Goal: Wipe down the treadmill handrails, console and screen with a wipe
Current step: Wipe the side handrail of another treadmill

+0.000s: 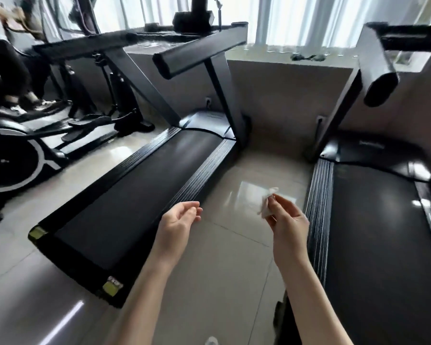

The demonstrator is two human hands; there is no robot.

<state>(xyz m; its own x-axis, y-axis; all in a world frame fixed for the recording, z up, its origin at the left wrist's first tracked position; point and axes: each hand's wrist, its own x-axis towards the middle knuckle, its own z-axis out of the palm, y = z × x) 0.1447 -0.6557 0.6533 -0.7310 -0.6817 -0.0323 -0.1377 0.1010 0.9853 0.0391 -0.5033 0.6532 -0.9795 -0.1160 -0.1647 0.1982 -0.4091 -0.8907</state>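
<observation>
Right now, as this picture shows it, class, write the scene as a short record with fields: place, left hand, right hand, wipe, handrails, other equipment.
place: tiled floor between the left treadmill and the right treadmill
left hand: fingers relaxed, holds nothing
right hand: pinches the wipe
wipe: white, crumpled, held over the floor, touching neither machine
handrails: left treadmill handrail and right treadmill handrail, both ahead of the hands, neither touched
other equipment: elliptical trainer at far left

Glossy tiled floor (234, 257), matt black treadmill belt (139, 175), thin crumpled white wipe (266, 205)
</observation>
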